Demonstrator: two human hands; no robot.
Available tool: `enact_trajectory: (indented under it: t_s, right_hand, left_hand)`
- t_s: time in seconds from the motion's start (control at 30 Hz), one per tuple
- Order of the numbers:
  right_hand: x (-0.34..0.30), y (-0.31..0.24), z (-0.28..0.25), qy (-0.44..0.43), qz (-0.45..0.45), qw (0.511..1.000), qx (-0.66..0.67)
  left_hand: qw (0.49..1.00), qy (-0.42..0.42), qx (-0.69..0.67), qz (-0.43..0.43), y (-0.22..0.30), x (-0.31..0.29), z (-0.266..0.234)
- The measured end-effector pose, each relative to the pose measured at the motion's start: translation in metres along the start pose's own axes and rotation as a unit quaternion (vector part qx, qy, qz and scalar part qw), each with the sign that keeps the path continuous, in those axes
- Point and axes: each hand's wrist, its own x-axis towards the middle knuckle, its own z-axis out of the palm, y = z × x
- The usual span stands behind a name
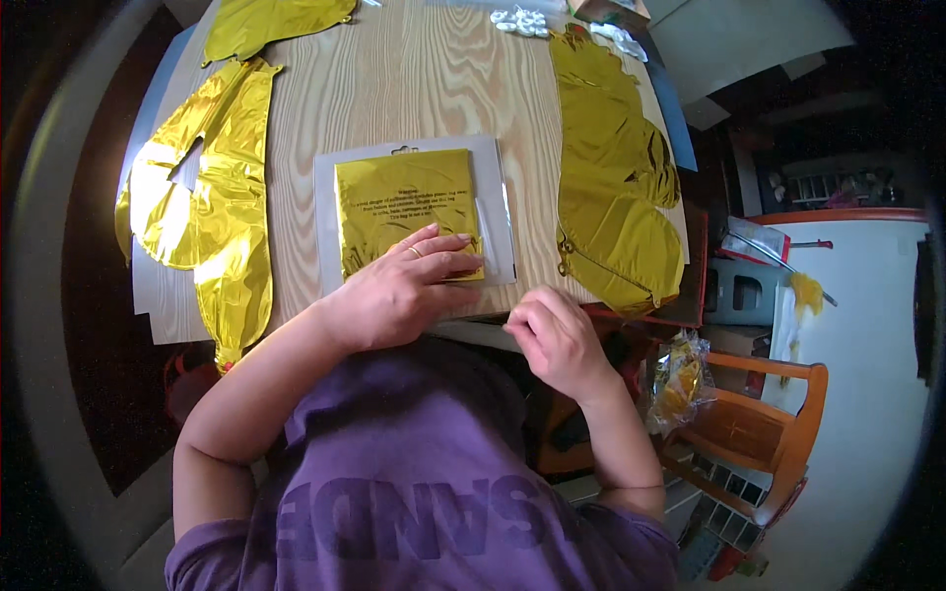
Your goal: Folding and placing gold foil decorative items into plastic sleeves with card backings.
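A clear plastic packet [326, 197] with a hanging hole at its top lies flat near the front edge of the table. Inside shows a neatly folded gold foil balloon [399, 177], with dark print over the plastic. My left hand [394, 291], a ring on one finger, rests on the lower part of the packet with its fingers stretched out. Just beyond the table's front edge, to the right of the packet, my right hand [557, 340] is held with its fingers curled in. Whatever it may hold is hidden.
Flat gold foil balloons [232, 148] lie along the table's left side, another [281, 22] at the far left. More gold foil [611, 187] lies along the right. White coiled ribbons [518, 22] sit at the back. A wooden chair [759, 424] stands right, beside a crinkled clear bag [680, 382].
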Motion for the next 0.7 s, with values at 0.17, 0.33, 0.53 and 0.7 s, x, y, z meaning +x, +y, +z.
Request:
enact_trajectory:
  t_s: [0.17,0.33,0.53,0.7]
  right_hand:
    - [0.006,-0.006,-0.005,0.052,0.043,0.997,-0.030]
    - [0.007,0.004,0.001,0.013,-0.027,0.996,-0.084]
    - [-0.012,-0.034,0.007,-0.090,-0.052,0.994,-0.026]
    - [0.006,-0.059,-0.010,-0.039,-0.115,0.988,0.095]
  left_hand:
    - [1.000,-0.001,-0.002,-0.006,0.001,0.000,-0.001]
    - [1.000,0.001,0.003,0.003,0.000,0.000,0.000]
    - [1.000,-0.008,-0.004,0.012,-0.003,-0.002,0.002]
    - [0.998,0.005,0.018,0.054,0.008,-0.001,-0.014]
